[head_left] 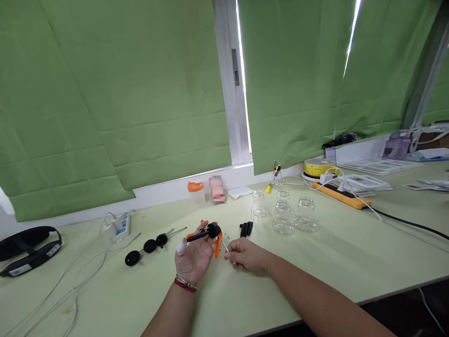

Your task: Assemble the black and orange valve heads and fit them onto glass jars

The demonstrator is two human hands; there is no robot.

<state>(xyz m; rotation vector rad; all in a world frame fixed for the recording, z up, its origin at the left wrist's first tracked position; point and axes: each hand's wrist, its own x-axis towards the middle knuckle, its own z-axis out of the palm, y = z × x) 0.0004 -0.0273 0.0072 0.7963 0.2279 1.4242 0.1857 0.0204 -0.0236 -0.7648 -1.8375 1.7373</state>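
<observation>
My left hand (197, 258), palm up with a white wrap on one finger, holds a black and orange plastic part (213, 230). A black arm sticks out of that part to the left, and an orange piece hangs at its right. My right hand (247, 255) pinches a thin pale rod (225, 246) whose far end meets the part; whether the two are joined I cannot tell. Just beyond my right hand lie several short black handles (246, 229) and some tiny bits (227, 236). Left of my hands are black round pieces (150, 246) with metal shafts.
Several clear glass jars (283, 220) stand at right. Behind are an orange-lidded cup (196, 193) and a yellow-black tool (272, 179). An orange power strip (342, 195) and yellow round case (319, 167) sit farther right. White cables (74, 276) and a black headset (31, 250) lie left.
</observation>
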